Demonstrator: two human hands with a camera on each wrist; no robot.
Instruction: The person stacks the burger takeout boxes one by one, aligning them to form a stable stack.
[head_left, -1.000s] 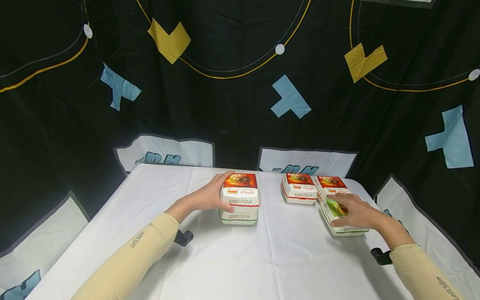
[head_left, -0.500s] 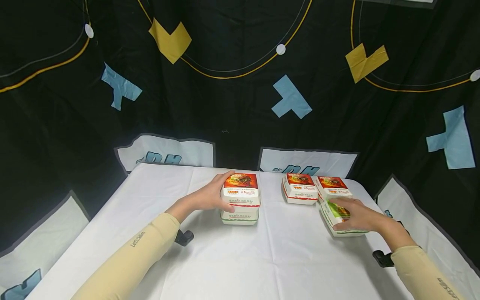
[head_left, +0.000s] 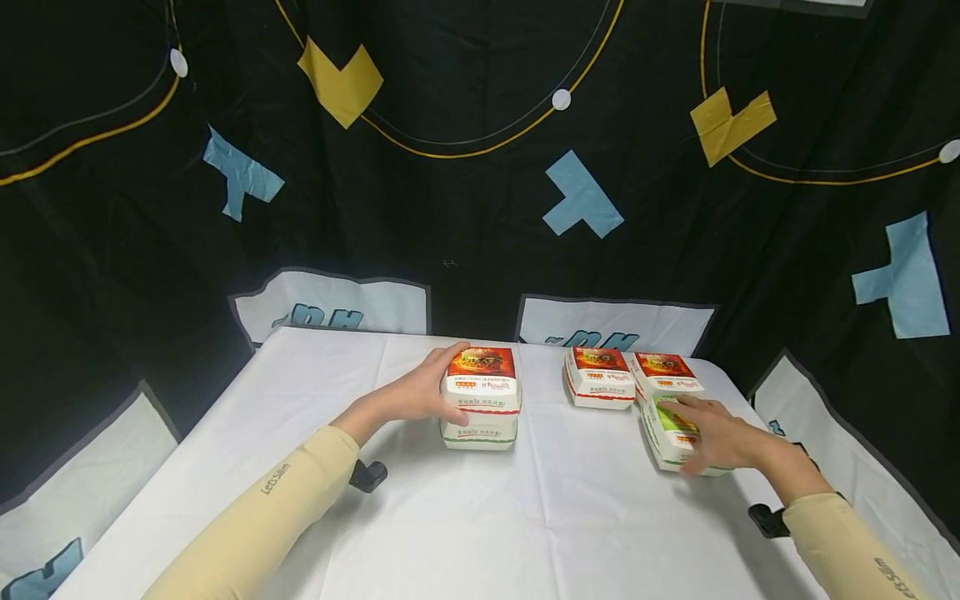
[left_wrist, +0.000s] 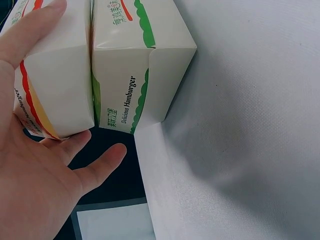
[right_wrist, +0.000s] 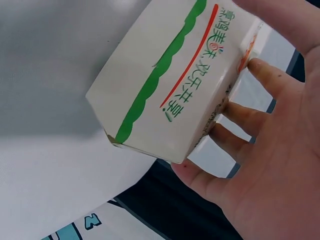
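on the bench [head_left: 450, 533], my left hand [head_left: 420, 390] grips the red box [head_left: 487, 385] atop a lower box [head_left: 486, 437]; my right hand [head_left: 725, 435], fingers loosely spread, touches the green box [head_left: 667, 433]: lopsided pressure might skid it.

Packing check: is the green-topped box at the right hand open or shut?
Shut: the box has its scalloped lid edge over its base.

Across from me, behind a white-covered table [head_left: 450, 533], hangs a black curtain [head_left: 450, 225] with curved yellow lines [head_left: 450, 156], white dots [head_left: 561, 99], notched yellow patches [head_left: 341, 85], blue T-shaped patches [head_left: 581, 196] and, lower, white panels [head_left: 382, 296] with blue lettering [head_left: 345, 318].
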